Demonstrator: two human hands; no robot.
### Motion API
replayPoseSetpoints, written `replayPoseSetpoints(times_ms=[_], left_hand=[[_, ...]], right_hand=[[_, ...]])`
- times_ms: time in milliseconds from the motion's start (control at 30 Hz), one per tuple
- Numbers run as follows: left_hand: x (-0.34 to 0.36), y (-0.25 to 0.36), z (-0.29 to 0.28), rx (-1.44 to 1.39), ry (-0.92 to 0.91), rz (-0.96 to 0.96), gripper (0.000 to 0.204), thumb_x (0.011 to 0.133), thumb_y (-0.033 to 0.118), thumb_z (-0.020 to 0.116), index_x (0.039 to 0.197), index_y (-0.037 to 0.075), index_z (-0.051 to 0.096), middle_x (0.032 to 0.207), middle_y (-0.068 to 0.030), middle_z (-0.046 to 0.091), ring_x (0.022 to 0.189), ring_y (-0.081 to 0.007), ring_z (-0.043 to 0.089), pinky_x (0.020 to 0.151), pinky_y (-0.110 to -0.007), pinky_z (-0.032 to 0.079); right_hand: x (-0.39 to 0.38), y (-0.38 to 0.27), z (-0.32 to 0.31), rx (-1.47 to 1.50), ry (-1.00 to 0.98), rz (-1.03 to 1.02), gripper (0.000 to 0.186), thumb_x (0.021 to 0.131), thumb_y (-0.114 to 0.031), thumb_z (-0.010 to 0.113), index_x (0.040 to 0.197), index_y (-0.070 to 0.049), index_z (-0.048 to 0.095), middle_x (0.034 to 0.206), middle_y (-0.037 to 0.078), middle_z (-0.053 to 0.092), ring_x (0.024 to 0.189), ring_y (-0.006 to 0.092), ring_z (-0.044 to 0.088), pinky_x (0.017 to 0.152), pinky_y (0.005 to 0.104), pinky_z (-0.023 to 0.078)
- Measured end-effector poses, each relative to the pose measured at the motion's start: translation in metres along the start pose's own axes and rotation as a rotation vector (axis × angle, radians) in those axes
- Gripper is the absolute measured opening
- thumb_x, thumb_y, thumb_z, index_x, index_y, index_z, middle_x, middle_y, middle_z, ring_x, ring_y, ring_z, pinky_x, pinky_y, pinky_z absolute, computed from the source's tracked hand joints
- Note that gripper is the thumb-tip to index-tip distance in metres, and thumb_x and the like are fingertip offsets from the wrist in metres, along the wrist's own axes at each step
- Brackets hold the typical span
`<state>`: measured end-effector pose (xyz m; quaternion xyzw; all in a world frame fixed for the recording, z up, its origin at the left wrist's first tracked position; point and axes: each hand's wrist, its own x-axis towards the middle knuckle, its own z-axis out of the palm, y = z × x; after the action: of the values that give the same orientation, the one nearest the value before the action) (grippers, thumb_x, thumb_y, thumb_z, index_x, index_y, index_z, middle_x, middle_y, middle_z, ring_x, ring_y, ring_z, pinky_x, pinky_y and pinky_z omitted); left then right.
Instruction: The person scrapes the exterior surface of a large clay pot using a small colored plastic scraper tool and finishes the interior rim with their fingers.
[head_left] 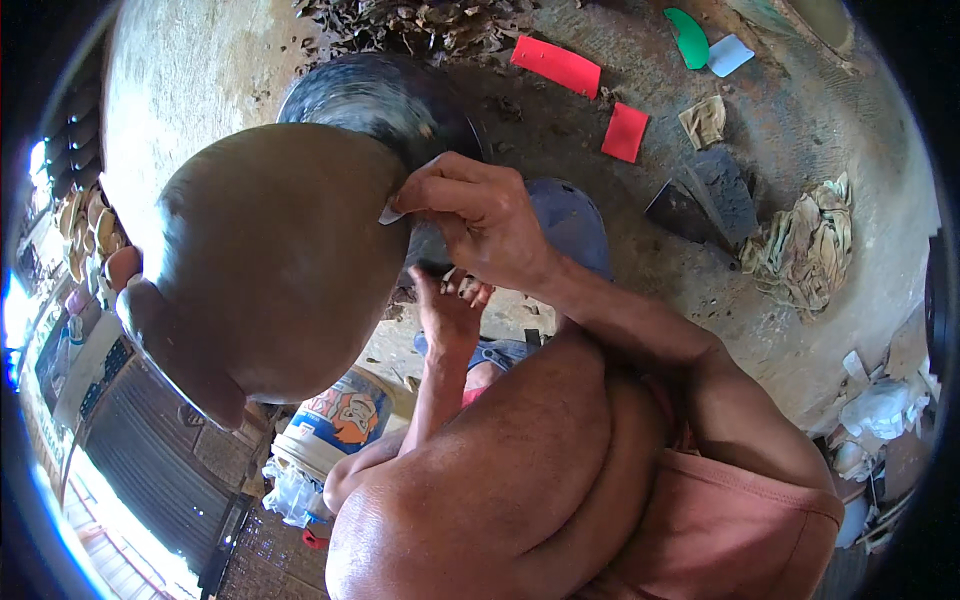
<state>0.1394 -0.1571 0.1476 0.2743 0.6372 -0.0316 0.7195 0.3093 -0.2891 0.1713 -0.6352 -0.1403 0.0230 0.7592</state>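
Observation:
A large round clay pot (285, 250), brown and smooth, stands on a dark wheel (370, 95) whose surface looks streaked. Its flared rim (180, 365) faces the lower left of the view. Against the pot's right side, near the base, my right hand (480, 220) pinches a small whitish scraper (391, 213) between thumb and fingers. Just below it, my left hand (455, 305) is raised close to the pot with its fingers curled. Small whitish bits show at those fingers, but what they are cannot be made out.
A blue rounded object (570, 225) sits beyond my right wrist. Red pieces (556, 66), a green piece (688, 38), a dark-bladed tool (690, 210) and a crumpled cloth (805, 245) lie on the floor. A printed bucket (340, 420) stands below the pot; dry scraps (410, 25) lie behind.

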Motion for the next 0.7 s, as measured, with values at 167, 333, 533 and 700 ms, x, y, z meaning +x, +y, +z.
replayPoseSetpoints(times_ms=[167, 333, 533, 700], left_hand=[[0.096, 0.078, -0.116, 1.253, -0.145, 0.879, 0.06, 0.102, 0.051, 0.051, 0.147, 0.011, 0.051, 0.148, -0.0119, 0.056, 0.134, -0.0315, 0.054, 0.105, -0.046, 0.05], [0.028, 0.004, 0.016, -0.083, 0.049, 0.363, 0.07, 0.104, 0.059, 0.041, 0.155, 0.01, 0.039, 0.156, -0.0116, 0.046, 0.141, -0.0328, 0.047, 0.116, -0.053, 0.042], [0.0, 0.013, 0.004, 0.083, -0.087, 0.087, 0.071, 0.101, 0.061, 0.052, 0.154, 0.015, 0.039, 0.134, -0.0095, 0.059, 0.115, -0.0269, 0.062, 0.099, -0.042, 0.053], [0.07, 0.06, -0.043, 0.223, -0.046, 0.472, 0.066, 0.101, 0.061, 0.055, 0.148, 0.016, 0.046, 0.134, -0.0108, 0.06, 0.113, -0.0248, 0.064, 0.095, -0.038, 0.055]], right_hand=[[0.004, -0.013, 0.004, 0.021, -0.031, 0.044, 0.043, 0.07, 0.024, 0.055, 0.098, -0.002, 0.076, 0.097, 0.011, 0.071, 0.09, 0.026, 0.074, 0.075, 0.0346, 0.059], [0.001, -0.004, 0.002, 0.001, -0.015, 0.065, 0.047, 0.068, 0.025, 0.051, 0.099, -0.001, 0.075, 0.098, 0.012, 0.071, 0.09, 0.026, 0.074, 0.076, 0.0334, 0.06], [0.001, 0.0, 0.011, 0.03, 0.035, -0.002, 0.041, 0.069, 0.015, 0.061, 0.1, -0.008, 0.077, 0.093, 0.01, 0.069, 0.082, 0.028, 0.072, 0.07, 0.038, 0.059], [-0.002, 0.006, 0.018, 0.041, -0.008, 0.062, 0.041, 0.07, 0.014, 0.061, 0.101, -0.008, 0.077, 0.093, 0.011, 0.069, 0.082, 0.0306, 0.072, 0.071, 0.0397, 0.059]])
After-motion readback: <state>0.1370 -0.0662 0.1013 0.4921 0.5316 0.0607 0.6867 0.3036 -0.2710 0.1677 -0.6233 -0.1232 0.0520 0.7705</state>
